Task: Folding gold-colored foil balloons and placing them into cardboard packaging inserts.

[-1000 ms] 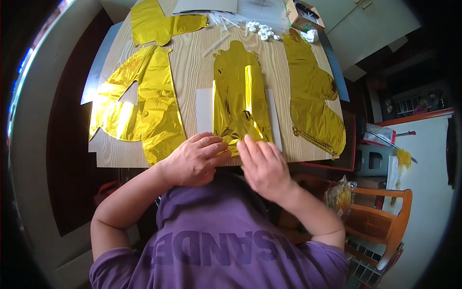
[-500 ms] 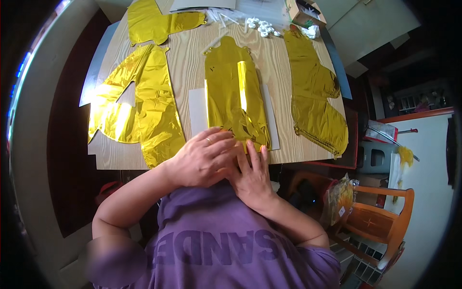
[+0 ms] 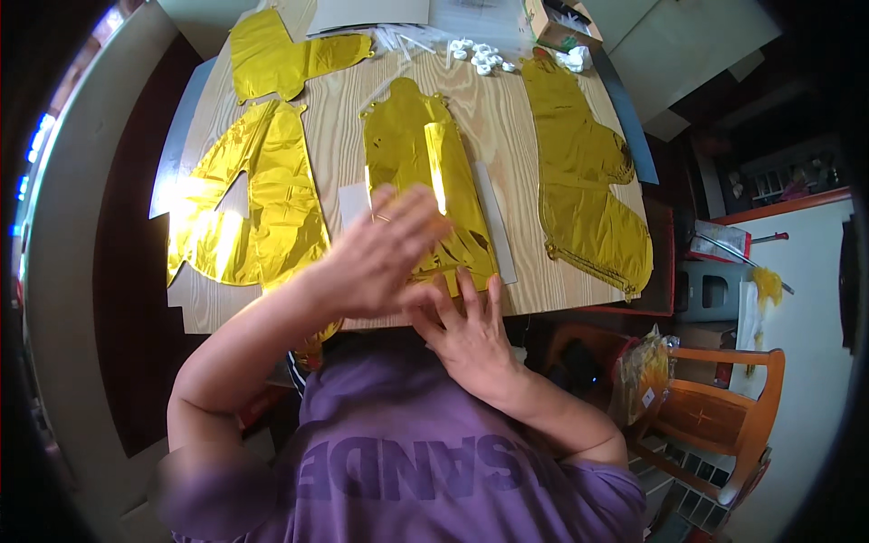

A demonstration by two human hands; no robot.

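Note:
A flat gold foil balloon (image 3: 398, 136) lies at the table's middle over a pale card sheet (image 3: 496, 231), its near end folded and creased. My right hand (image 3: 472, 339) rests on that near end, fingers spread and pressing on the foil by the table's edge. Above the balloon's lower left part is my left hand (image 3: 380, 258), raised and slightly smeared by motion, fingers stretched out, a ring on one. Nothing shows in it. Its thumb side comes close to the right hand's fingers; whether they touch I cannot tell. The left hand hides part of the foil.
More flat gold foil balloons lie around: one with a triangular gap (image 3: 281, 190) at left, one at far left (image 3: 267, 54), one at right (image 3: 579, 181). White ribbon rolls (image 3: 480, 56), clear straws (image 3: 398, 41) and an open box (image 3: 566, 25) sit at the back. A wooden chair (image 3: 706, 407) stands right.
My left hand has lifted off the folded end and moved up and left, its fingers straightening. My right hand stays on the foil. The whole view has shifted slightly.

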